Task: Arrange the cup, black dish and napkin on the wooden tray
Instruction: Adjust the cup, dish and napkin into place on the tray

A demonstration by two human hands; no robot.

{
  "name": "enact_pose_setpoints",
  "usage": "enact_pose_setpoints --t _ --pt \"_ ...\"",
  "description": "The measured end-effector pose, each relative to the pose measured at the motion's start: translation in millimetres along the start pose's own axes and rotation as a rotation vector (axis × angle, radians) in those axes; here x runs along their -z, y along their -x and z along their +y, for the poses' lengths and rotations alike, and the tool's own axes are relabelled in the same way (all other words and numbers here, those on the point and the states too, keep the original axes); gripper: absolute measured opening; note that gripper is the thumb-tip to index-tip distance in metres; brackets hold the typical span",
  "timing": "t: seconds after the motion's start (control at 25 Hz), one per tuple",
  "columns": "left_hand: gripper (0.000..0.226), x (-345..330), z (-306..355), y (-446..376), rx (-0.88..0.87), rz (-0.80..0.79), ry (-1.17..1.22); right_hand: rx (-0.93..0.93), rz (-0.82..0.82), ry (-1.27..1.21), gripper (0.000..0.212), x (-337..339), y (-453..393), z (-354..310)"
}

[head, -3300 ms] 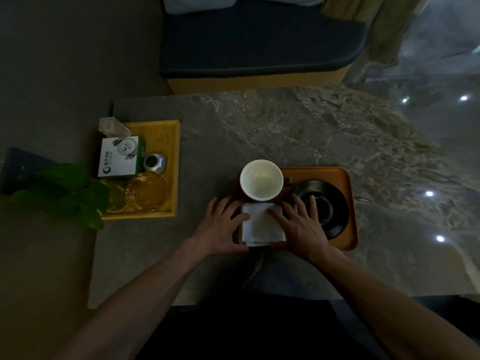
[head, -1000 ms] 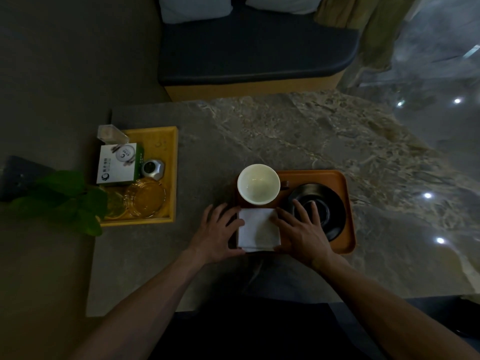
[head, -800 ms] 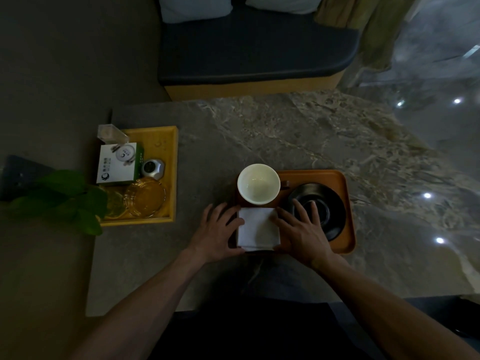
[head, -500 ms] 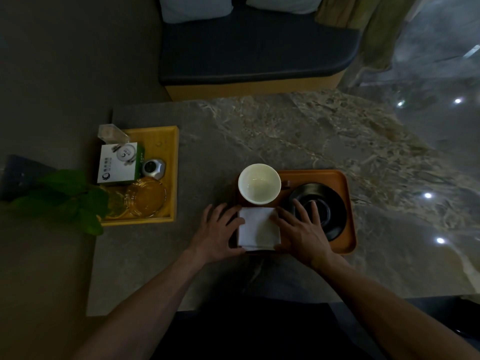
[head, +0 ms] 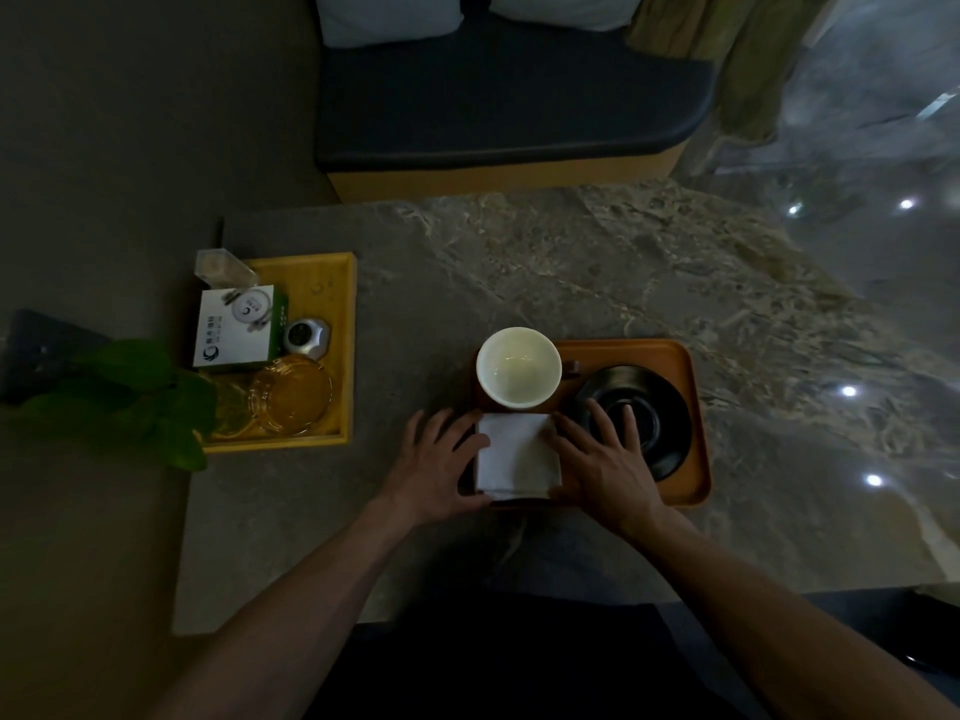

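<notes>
The brown wooden tray (head: 675,366) lies on the marble table. A white cup (head: 518,367) stands upright at its far left corner. The black dish (head: 660,407) fills its right half. A folded white napkin (head: 517,454) lies at the near left of the tray. My left hand (head: 434,467) rests flat, fingers spread, touching the napkin's left edge. My right hand (head: 602,459) lies flat against the napkin's right edge, its fingers reaching over the black dish's rim. Neither hand grips anything.
A yellow tray (head: 343,304) at the left holds a white and green box (head: 239,327), a small metal object (head: 307,338), a clear block (head: 223,267) and glass dishes (head: 291,394). Green plant leaves (head: 140,397) overhang its near left. A dark sofa (head: 509,96) stands behind the table.
Almost nothing has moved; both hands stay flat beside the napkin. The view shifted slightly compared with 3.3 s ago.
</notes>
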State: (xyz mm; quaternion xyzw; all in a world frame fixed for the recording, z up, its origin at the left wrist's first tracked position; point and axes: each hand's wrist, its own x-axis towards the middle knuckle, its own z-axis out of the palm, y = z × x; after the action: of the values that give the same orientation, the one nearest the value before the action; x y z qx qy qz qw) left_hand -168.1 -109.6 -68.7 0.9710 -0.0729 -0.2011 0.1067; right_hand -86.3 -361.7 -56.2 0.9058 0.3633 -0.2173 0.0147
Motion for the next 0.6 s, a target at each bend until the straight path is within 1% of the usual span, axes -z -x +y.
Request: enact_pose_setpoints --t 0.16,0.48,0.6 --pt "0.079 2 5 3 0.032 -0.033 0.013 -0.020 -0.016 0.008 0.086 2 0 -4" --pt "0.080 14 14 6 0.062 -0.077 -0.001 -0.076 -0.034 0.010 0.082 11 8 -19" --pt "0.079 21 19 11 0.070 -0.060 0.028 -0.087 0.010 -0.048 0.080 20 14 -22"
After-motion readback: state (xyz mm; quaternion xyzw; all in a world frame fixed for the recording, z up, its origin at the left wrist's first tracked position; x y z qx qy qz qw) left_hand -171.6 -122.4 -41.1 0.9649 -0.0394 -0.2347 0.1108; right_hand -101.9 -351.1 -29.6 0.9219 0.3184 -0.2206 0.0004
